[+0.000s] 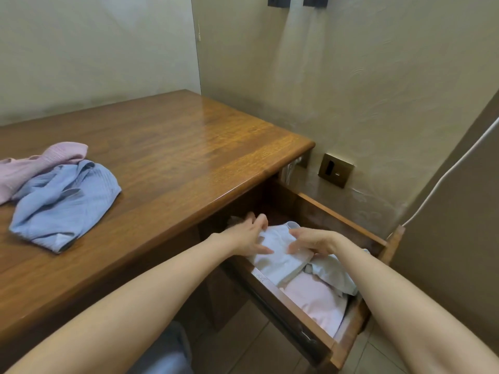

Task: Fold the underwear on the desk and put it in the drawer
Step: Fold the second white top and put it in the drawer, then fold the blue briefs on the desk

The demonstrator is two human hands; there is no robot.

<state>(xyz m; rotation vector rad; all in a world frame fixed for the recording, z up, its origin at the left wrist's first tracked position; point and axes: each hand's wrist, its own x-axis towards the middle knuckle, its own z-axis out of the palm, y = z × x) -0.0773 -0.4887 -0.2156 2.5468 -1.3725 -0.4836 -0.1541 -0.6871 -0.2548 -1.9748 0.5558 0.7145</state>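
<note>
A folded light-blue underwear point(280, 256) lies at the top of the open wooden drawer point(348, 221). My left hand point(249, 236) grips its left edge and my right hand point(313, 240) grips its right edge, both holding it just over the drawer's contents. Beneath it lie a folded pink garment point(316, 299) and a pale blue-grey garment point(337, 273). On the desk point(175, 147) at the left, a crumpled blue underwear point(64, 203) rests partly on a pink one point(32, 164).
The drawer sticks out to the right of the desk's front edge, close to the wall. A brass wall socket point(335, 170) sits beyond it and a white cable point(442, 176) runs down the right wall. Tiled floor point(256, 344) shows below the drawer.
</note>
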